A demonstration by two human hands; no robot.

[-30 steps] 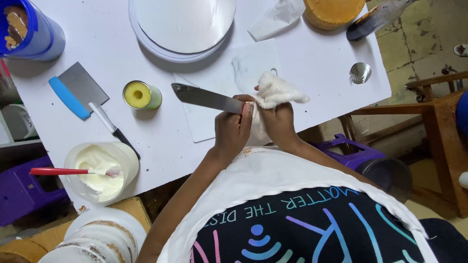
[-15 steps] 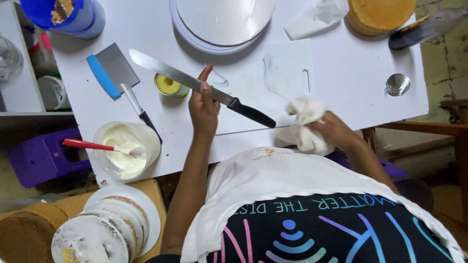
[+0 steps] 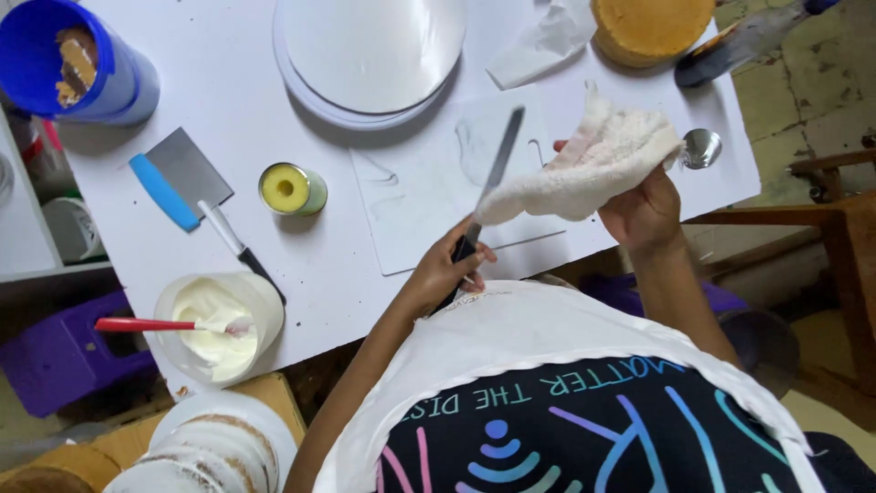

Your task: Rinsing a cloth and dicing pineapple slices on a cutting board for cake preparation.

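Half a second ago your knife (image 3: 493, 173) lay flat and crosswise under your left hand; now you have turned it so the blade points away from you over the white board (image 3: 415, 215), and the cloth (image 3: 584, 169) has risen from the table edge to meet it.

Your left hand (image 3: 447, 269) is closed around the dark handle, low near your chest, which leaves the whole blade free. Your right hand (image 3: 643, 210) grips the cloth bunched in its fingers, with the loose end draped over the lower part of the blade, just above the handle. Held that way the cloth covers the steel, and your fingers seem to stay off the edge, though that is a guess.

Both hands hover above the board, so anything falling off the blade would land there and not on the bare white table (image 3: 228, 82).

Farther out on your left sit a small yellow-topped tin (image 3: 292, 189), a scraper (image 3: 178, 178) with a blue grip, and a tub of white cream (image 3: 219, 324) with a red-handled spatula (image 3: 155, 325) resting in it. A round white turntable (image 3: 370, 50) stands beyond the board, a blue tub (image 3: 78, 59) at the far left corner, a yellow sponge cake (image 3: 652, 27) at the far right, and a spoon (image 3: 701, 148) just past the cloth.
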